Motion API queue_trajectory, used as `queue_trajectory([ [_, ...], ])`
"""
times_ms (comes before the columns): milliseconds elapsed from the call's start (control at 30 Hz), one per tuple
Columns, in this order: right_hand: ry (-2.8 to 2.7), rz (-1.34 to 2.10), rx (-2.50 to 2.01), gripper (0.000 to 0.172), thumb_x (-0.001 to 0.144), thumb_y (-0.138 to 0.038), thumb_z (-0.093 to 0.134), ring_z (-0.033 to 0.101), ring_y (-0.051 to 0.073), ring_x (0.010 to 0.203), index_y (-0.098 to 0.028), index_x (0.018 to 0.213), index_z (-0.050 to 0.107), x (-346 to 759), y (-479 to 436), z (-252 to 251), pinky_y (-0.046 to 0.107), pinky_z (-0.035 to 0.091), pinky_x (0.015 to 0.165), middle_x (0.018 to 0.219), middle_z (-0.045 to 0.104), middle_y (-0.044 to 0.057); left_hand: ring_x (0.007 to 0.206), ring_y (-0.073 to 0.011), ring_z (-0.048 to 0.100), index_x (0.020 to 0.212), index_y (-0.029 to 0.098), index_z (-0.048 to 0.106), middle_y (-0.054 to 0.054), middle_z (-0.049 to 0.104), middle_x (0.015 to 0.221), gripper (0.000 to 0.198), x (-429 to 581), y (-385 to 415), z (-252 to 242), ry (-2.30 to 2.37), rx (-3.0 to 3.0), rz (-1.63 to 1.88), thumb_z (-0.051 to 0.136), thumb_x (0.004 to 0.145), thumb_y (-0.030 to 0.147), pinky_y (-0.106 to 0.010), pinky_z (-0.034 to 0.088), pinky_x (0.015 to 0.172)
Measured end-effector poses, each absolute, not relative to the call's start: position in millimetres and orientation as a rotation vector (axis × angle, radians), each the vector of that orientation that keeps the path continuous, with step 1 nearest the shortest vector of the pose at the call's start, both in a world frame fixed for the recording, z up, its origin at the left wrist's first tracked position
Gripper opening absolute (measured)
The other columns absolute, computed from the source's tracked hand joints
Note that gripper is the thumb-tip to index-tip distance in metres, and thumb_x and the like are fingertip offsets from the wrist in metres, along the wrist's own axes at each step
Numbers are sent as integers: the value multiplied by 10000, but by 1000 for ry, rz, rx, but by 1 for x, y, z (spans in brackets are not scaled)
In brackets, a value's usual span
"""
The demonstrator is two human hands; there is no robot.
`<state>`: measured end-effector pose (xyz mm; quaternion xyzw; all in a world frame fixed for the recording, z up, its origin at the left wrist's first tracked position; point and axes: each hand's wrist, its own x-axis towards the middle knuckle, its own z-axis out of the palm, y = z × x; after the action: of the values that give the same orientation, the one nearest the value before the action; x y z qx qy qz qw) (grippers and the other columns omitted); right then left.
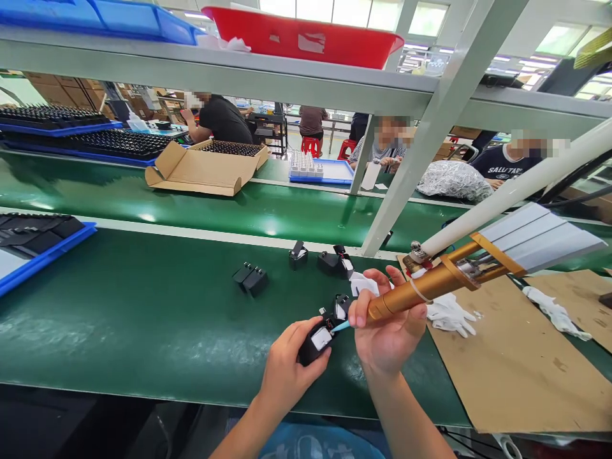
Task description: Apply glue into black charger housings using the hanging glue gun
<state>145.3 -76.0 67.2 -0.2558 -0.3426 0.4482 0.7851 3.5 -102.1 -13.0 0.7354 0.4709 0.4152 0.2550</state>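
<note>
My left hand (287, 363) is closed around a small black adapter with a white label (316, 341), held just above the green bench. My right hand (389, 325) grips a gold-coloured dispensing tool (421, 292) whose pale blue tip (340, 326) touches the adapter. A white hose (516, 188) and a grey block (535, 237) run back from the tool to the upper right. Another black adapter (341, 305) lies just behind the held one.
Several loose black adapters (250, 278) lie on the green bench (143, 319). Brown cardboard (507, 370) with white gloves (449, 313) is at right. A blue tray (33, 245) is at left, a cardboard box (205, 169) on the belt beyond. People sit across.
</note>
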Motion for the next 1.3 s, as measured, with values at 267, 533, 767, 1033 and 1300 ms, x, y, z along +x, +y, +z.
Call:
queue_trajectory([
  [267, -731, 966, -518, 439, 843, -608, 409, 464, 64, 390, -284, 1119, 517, 140, -76, 70, 253, 413, 352, 983, 580, 24, 783, -168, 667, 1170, 232, 569, -28, 712, 997, 379, 11, -98, -28, 1370, 1906, 1097, 611, 794, 218, -272, 547, 674],
  [533, -764, 988, -505, 418, 852, -611, 371, 449, 56, 384, -292, 1077, 522, 130, -78, 73, 248, 404, 350, 993, 572, 16, 851, -190, 675, 1156, 227, 581, -44, 713, 1023, 375, 24, -97, -24, 1256, 1891, 1132, 633, 785, 226, -297, 556, 731],
  [767, -783, 990, -495, 395, 860, -605, 362, 444, 50, 377, -277, 998, 534, 131, -80, 71, 244, 394, 338, 1015, 574, 17, 917, -198, 675, 1148, 226, 582, -41, 707, 1057, 379, 23, -95, -20, 1197, 1954, 1272, 639, 774, 197, -307, 550, 785],
  [1033, -761, 1013, -485, 373, 851, -610, 383, 453, 56, 372, -289, 983, 519, 133, -79, 70, 248, 408, 335, 1035, 588, 18, 927, -200, 680, 1150, 238, 574, -37, 707, 1067, 367, 23, -97, -19, 1201, 1974, 1238, 640, 790, 217, -312, 551, 803],
  [1300, -718, 984, -503, 514, 849, -661, 277, 490, 84, 436, -323, 1125, 549, 141, -72, 66, 277, 425, 392, 1085, 573, 41, 911, -212, 658, 1130, 244, 615, -47, 681, 1008, 344, -8, -86, -32, 1386, 1980, 991, 630, 787, 232, -343, 546, 798],
])
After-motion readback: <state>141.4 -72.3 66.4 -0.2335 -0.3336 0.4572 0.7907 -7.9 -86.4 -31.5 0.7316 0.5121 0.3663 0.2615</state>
